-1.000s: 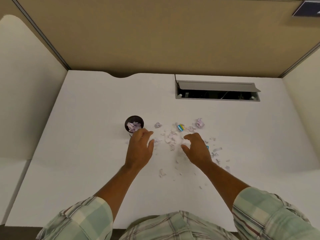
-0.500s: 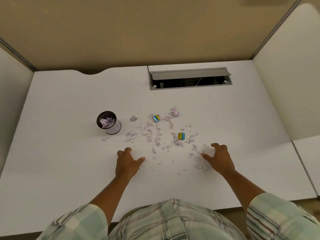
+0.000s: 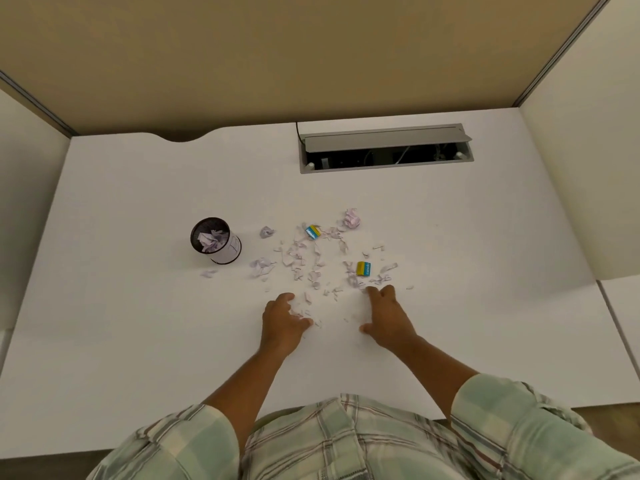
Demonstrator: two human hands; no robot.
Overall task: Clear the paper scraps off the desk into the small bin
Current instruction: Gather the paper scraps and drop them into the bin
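Torn pale paper scraps (image 3: 313, 263) lie scattered over the middle of the white desk (image 3: 138, 334). A small dark mesh bin (image 3: 214, 240) with a white label stands left of them, crumpled paper inside. Two crumpled balls (image 3: 266, 232) (image 3: 351, 218) rest at the far side of the scatter. My left hand (image 3: 282, 320) lies on the desk at the near edge of the scraps, fingers apart, a few bits beside the thumb. My right hand (image 3: 388, 315) is flat on the desk to the right, fingers spread, fingertips touching scraps.
Two small yellow-and-blue packets (image 3: 313, 232) (image 3: 363, 268) lie among the scraps. A grey cable hatch (image 3: 384, 147) stands open at the back of the desk. Beige partition walls close the back and both sides. One stray scrap (image 3: 209, 273) lies in front of the bin.
Both hands pulled back from beside the bin to the near edge of the scatter, spread wide, then came closer together. The camera view shifted, so the desk appears further left.
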